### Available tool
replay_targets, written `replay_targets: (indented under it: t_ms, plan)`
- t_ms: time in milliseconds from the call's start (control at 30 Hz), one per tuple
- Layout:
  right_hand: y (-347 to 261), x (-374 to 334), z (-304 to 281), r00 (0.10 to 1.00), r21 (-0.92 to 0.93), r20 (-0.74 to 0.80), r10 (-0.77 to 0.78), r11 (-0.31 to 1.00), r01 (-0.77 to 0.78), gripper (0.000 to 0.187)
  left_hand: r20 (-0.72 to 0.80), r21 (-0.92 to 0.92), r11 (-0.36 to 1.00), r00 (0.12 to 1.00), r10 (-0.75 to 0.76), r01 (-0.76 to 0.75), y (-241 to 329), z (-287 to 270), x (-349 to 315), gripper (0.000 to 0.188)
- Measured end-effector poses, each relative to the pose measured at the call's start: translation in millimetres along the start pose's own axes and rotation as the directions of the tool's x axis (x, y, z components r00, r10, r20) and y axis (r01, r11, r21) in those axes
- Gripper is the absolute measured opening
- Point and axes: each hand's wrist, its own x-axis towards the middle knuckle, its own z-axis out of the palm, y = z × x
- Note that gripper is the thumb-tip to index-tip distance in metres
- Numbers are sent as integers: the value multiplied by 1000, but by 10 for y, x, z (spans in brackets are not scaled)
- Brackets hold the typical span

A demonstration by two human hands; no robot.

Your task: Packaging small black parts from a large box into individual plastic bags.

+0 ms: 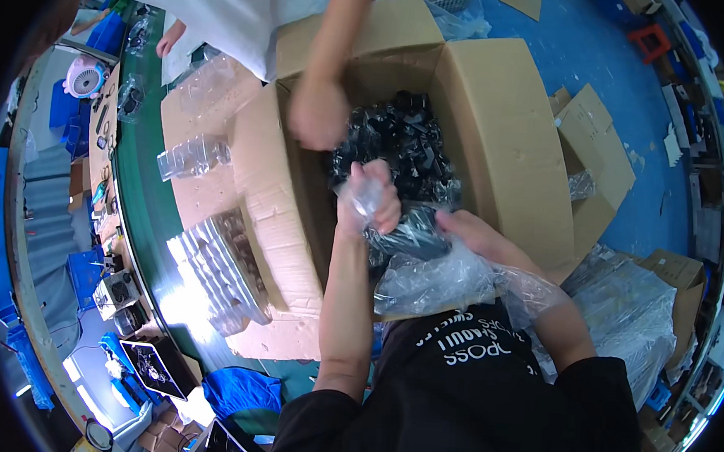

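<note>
A large open cardboard box (539, 179) stands in front of me, with many black parts (400, 137) in clear wrapping inside it. My left hand (369, 197) is closed in a fist around crumpled clear plastic, over the near part of the box. Beside it, a clear plastic bag (437, 280) with black items (415, 233) in it hangs over the near box edge. My right hand (473, 233) grips this bag by its right side; the fingers are partly hidden. Across the box, another person's blurred hand (319, 116) reaches in over the parts.
Clear plastic trays (218, 271) lie on the left flaps, beside a green conveyor belt (151, 221). A loose cardboard piece (595, 149) lies on the blue floor (546, 63) at the right. Plastic-covered goods (623, 300) stand close to my right arm.
</note>
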Motion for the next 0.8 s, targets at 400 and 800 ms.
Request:
replay_targets:
  t_ms: [400,800]
  plan:
    - [-57,-4,24,788,-985,87,-610,67,160,23,-882,440,890,131,453,-120,-443,-884,-489,23]
    - [-227,19,19,820,-897,-258,-511,442,-7,23,-885,184,982,441,149,39,-485,-1141,-203,18]
